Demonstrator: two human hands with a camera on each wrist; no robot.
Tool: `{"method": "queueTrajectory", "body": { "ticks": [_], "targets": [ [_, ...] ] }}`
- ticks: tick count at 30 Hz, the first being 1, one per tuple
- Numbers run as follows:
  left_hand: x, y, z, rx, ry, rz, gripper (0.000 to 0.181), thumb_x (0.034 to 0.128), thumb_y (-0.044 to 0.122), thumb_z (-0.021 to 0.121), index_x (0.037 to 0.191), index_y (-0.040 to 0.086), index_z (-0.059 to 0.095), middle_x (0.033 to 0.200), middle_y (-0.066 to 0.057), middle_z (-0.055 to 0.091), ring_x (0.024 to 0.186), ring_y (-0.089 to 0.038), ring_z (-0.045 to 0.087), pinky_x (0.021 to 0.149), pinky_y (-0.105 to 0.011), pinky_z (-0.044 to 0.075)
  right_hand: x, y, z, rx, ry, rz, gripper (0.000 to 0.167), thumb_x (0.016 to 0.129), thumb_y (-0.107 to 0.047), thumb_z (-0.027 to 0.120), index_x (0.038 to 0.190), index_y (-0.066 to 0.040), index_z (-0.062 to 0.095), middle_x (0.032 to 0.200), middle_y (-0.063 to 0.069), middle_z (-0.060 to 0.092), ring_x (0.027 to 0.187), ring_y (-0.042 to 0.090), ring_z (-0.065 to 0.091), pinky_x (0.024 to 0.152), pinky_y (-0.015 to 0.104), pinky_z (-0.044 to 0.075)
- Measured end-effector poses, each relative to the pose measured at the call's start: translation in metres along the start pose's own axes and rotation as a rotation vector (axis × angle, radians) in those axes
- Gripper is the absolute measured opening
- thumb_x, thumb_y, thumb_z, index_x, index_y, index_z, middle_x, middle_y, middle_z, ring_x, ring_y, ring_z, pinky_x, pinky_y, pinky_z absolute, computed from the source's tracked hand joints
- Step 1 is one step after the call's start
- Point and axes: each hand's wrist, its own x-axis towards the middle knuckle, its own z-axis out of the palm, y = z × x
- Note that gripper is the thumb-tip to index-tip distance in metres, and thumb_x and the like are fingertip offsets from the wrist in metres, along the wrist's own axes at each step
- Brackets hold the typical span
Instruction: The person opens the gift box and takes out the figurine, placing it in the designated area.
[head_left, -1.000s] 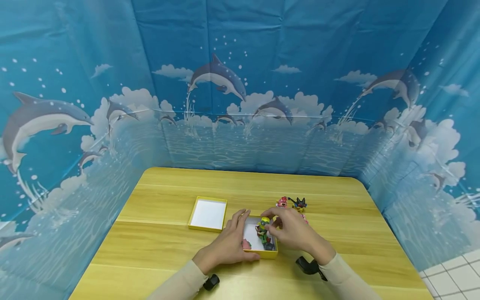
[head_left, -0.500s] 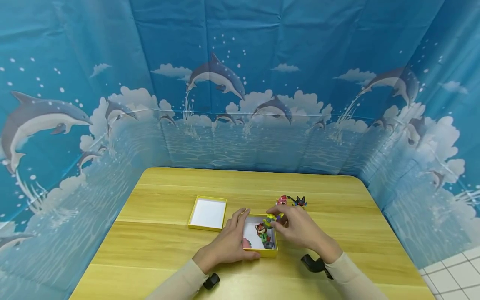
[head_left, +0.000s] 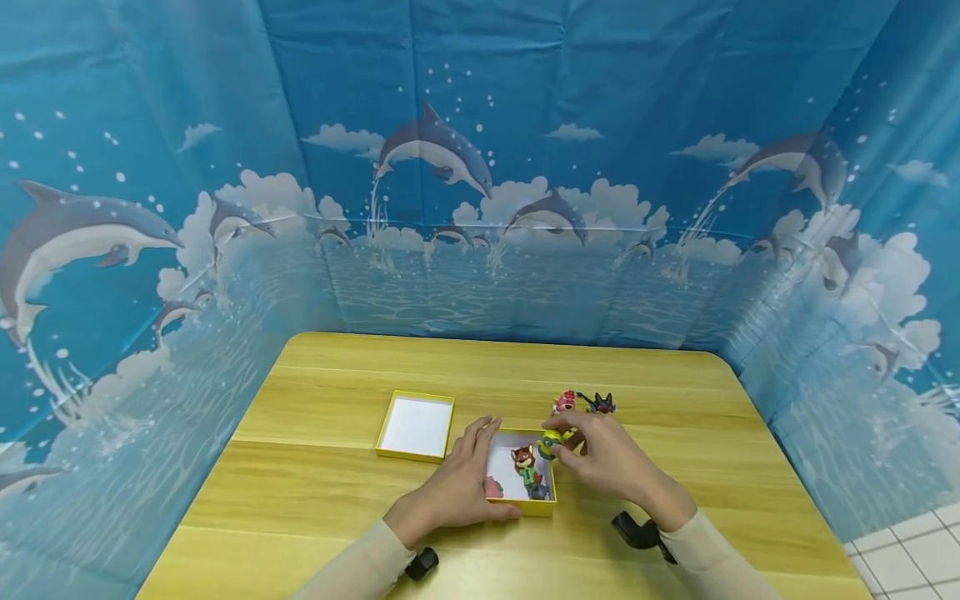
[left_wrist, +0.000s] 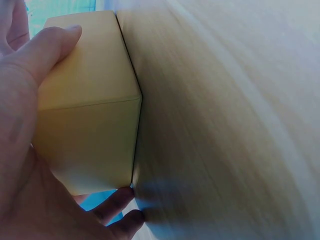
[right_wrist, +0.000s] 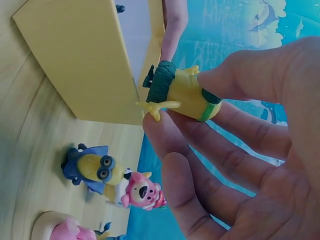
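At right edge of box [head_left: 536, 507], right hand [head_left: 613, 454] pinches yellow figure [right_wrist: 187, 97] (kinda upright), left hand [head_left: 452, 490] grips opposite side.

Wood-grained counter [head_left: 315, 433], blue printed sheet [head_left: 480, 292]
The counter is bordered at left, right and far side by the sheet, on which dolphins [head_left: 438, 154] and clouds [head_left: 720, 150] are printed; white tiles [head_left: 930, 554] are seen at the near right.
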Motion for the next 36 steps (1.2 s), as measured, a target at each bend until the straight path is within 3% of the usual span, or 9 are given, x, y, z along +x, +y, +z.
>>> {"method": "queueTrajectory", "body": {
  "ticks": [10, 21, 36],
  "targets": [
    [0.000, 0.001, -0.001, 0.004, 0.004, 0.003, 0.143, 0.0882, 0.073, 0.094, 0.189, 0.014, 0.012, 0.195, -0.017, 0.016, 0.171, -0.043, 0.040, 0.132, -0.066, 0.050, -0.002, 0.003, -0.001, -0.001, -0.005, 0.019, 0.031, 0.109, -0.011, 0.082, 0.140, -0.008, 0.080, 0.133, 0.008, 0.086, 0.096, 0.013, 0.084, 0.082, 0.033, 0.070],
    [0.000, 0.002, -0.002, 0.010, -0.001, -0.002, 0.143, 0.0880, 0.072, 0.095, 0.188, 0.013, 0.012, 0.195, -0.017, 0.016, 0.172, -0.044, 0.040, 0.132, -0.066, 0.049, -0.010, 0.010, -0.004, 0.004, -0.002, 0.064, 0.032, 0.108, -0.013, 0.083, 0.140, -0.009, 0.081, 0.130, 0.004, 0.086, 0.094, 0.013, 0.082, 0.085, 0.041, 0.071],
    [-0.001, 0.004, -0.002, 0.007, -0.013, -0.003, 0.141, 0.0892, 0.070, 0.095, 0.188, 0.013, 0.012, 0.195, -0.016, 0.016, 0.171, -0.043, 0.041, 0.132, -0.065, 0.049, -0.021, 0.027, 0.005, 0.016, -0.022, 0.072, 0.029, 0.102, -0.004, 0.086, 0.130, -0.005, 0.082, 0.124, 0.010, 0.086, 0.091, 0.010, 0.081, 0.082, 0.031, 0.070]
  ]
}}
